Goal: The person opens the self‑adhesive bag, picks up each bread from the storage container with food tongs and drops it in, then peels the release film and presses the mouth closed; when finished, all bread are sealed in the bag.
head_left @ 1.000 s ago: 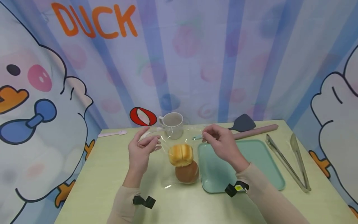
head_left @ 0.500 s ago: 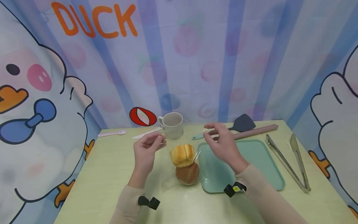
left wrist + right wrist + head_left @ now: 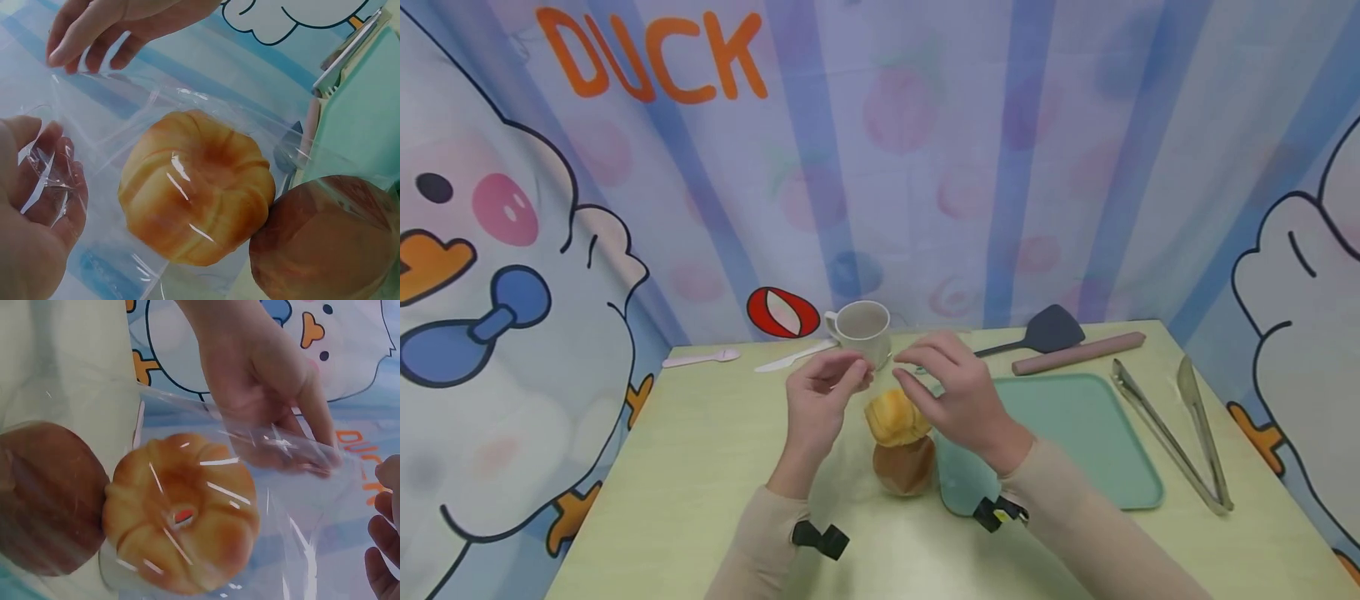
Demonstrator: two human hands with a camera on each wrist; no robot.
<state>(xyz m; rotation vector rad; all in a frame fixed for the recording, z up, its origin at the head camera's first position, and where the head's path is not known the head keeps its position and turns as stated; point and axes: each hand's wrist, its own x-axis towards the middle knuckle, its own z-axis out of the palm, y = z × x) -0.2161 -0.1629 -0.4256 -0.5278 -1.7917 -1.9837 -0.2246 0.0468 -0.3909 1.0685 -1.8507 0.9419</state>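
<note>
A clear plastic bag [image 3: 294,512] holds a glossy golden bread roll [image 3: 197,187] with a ring-like swirled top and a round brown bun [image 3: 325,240]. In the head view the golden roll sits above the bun. My left hand [image 3: 820,400] pinches the bag's upper edge, and crumpled film shows among its fingers in the left wrist view. My right hand [image 3: 962,400] is bent close to the other side of the bag's mouth. A small gap shows between its thumb and fingers. Whether film lies between them is too faint to tell.
A white mug [image 3: 862,332] stands behind my hands, beside a pale knife [image 3: 793,358]. A green tray [image 3: 1075,425] lies at right, near a dark spatula [image 3: 1052,329], a pinkish rod [image 3: 1078,354] and metal tongs [image 3: 1172,442]. A pink spoon [image 3: 702,358] lies far left.
Both hands have come closer together, the left moving right and the right moving left. The bag's mouth has narrowed between them. The golden roll has shifted slightly right and turned.
</note>
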